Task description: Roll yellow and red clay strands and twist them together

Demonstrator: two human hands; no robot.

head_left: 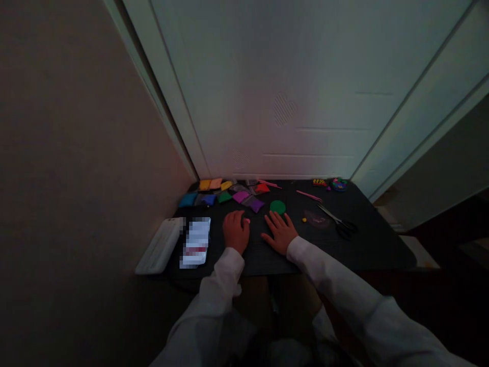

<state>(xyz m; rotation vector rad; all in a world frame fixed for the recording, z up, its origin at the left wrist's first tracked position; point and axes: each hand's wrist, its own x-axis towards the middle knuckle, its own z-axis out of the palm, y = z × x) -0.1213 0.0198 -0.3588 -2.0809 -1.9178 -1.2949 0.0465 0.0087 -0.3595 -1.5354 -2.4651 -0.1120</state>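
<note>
On the dark tabletop, my left hand [236,233] rests palm down with its fingers loosely bent and the thumb apart from them. A small pink piece [248,220] shows at the tip of that thumb; whether it is touched or just beside it, I cannot tell. My right hand [280,233] lies flat with fingers spread, holding nothing. Its fingertips reach the near edge of a flat green disc [277,206]. To the right of this hand are a small yellow ball [304,220] and a clear plastic piece [318,219].
Black-handled scissors [342,224] and a pink stick tool [309,195] lie to the right. Colourful small pieces [338,184] sit at the back right corner. Several coloured clay packets [225,197] line the back left. A phone [196,242] and a white box [162,245] are at the left.
</note>
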